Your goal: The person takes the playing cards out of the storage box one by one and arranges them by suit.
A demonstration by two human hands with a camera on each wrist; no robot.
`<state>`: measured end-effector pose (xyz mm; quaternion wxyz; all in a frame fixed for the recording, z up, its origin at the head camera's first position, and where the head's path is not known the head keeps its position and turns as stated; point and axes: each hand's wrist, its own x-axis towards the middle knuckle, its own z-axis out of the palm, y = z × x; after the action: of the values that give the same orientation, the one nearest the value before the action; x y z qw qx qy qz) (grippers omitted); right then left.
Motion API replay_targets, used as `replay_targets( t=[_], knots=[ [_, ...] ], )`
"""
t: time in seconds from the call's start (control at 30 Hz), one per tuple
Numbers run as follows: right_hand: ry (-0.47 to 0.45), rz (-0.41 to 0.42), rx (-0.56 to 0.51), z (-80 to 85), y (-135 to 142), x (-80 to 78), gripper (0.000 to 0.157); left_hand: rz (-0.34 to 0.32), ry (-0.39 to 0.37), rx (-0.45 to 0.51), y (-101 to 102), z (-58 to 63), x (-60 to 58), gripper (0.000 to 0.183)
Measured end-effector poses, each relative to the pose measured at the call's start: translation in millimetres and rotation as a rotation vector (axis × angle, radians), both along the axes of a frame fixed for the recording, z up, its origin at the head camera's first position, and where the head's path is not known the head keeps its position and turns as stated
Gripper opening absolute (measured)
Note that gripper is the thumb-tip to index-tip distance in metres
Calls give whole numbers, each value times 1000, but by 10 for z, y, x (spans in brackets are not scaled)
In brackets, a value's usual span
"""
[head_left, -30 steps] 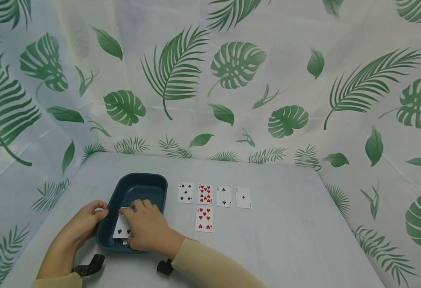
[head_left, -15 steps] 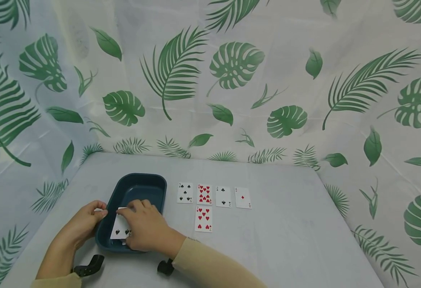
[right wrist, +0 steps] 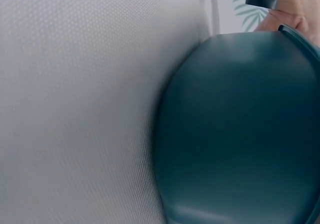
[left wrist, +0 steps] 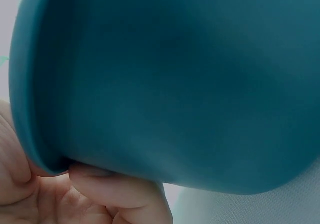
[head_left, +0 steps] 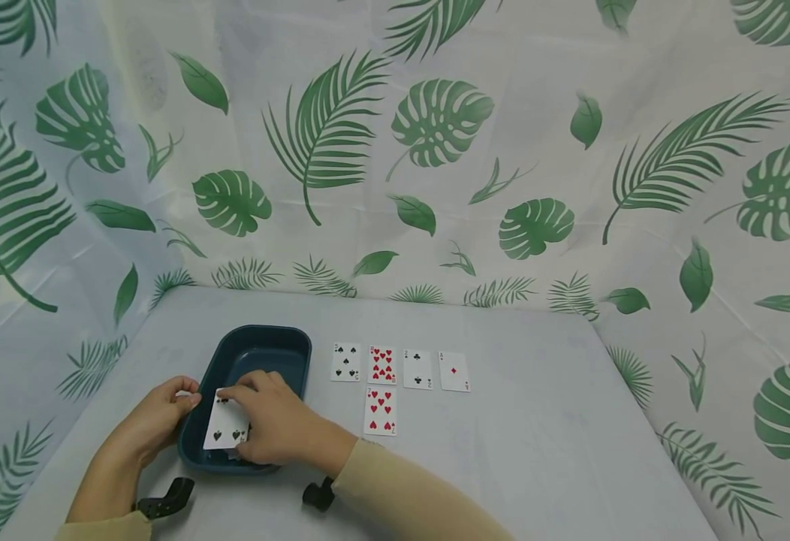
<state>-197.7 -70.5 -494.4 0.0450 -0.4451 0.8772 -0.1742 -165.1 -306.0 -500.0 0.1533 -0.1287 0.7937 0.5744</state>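
Note:
A dark blue tray (head_left: 306, 353) stands at the left of the table. My left hand (head_left: 155, 417) pinches its left rim; in the left wrist view, the thumb and fingers (left wrist: 120, 191) close around the lip of the tray wall (left wrist: 165, 94). Inside the near half of the tray, my right hand (head_left: 276, 421) holds a spade playing card (head_left: 222, 428), face up, by its right side. Its fingers cover part of the card, so the full value is hidden. A bit of another white card shows beneath it. The right wrist view shows mostly the tray's outer wall (right wrist: 235, 129).
Right of the tray lie face-up cards: a five of spades (head_left: 346, 363), a hearts card (head_left: 382, 365), a two of clubs (head_left: 417, 369) and an ace of diamonds (head_left: 453, 371). A seven of hearts (head_left: 381, 411) lies below the hearts card. Leaf-print cloth (head_left: 449, 225) hangs behind.
The spade card has shifted slightly left in the tray, and more of its face shows. My right hand has changed its pose slightly over it. The left hand stays on the rim.

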Motion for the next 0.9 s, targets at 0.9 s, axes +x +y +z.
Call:
replay_targets(
  t=[0.9],
  knots=[
    [-233,-41,-150,155,361,-51,84,23,-21,-29,32,5,-23,21]
  ],
)
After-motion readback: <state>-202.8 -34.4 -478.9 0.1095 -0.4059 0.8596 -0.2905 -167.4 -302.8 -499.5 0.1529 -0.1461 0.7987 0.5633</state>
